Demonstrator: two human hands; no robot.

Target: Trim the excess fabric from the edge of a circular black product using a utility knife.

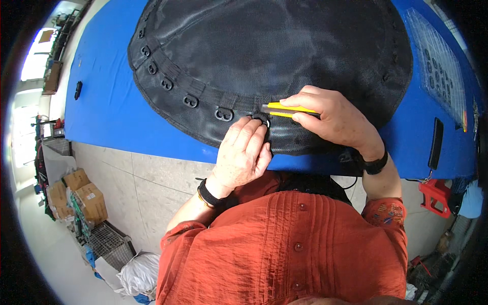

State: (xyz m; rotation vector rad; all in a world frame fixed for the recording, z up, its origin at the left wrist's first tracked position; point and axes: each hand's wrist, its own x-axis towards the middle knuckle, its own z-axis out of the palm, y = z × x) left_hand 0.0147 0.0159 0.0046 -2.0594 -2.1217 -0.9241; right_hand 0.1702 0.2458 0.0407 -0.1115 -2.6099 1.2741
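A large rounded piece of black mesh fabric (284, 46) lies on the blue-covered table. Along its near-left edge runs a dark webbing band with several black plastic buckles (224, 114). My left hand (240, 151) is closed on a black loop-like fitting (261, 118) at the near edge; its exact form is partly covered by my fingers. In my right hand (333, 116) is a yellow utility knife (290, 108), held roughly level and pointing left. Its blade end is just above that fitting, and whether it touches the band cannot be made out.
The blue table cover (107, 114) spreads around the fabric. At the far right lies a clear plastic sheet (439, 61) with black pieces, near a long black strip (436, 144). A red tool (436, 197) hangs by the table's right edge. Cardboard boxes (87, 201) stand on the floor, left.
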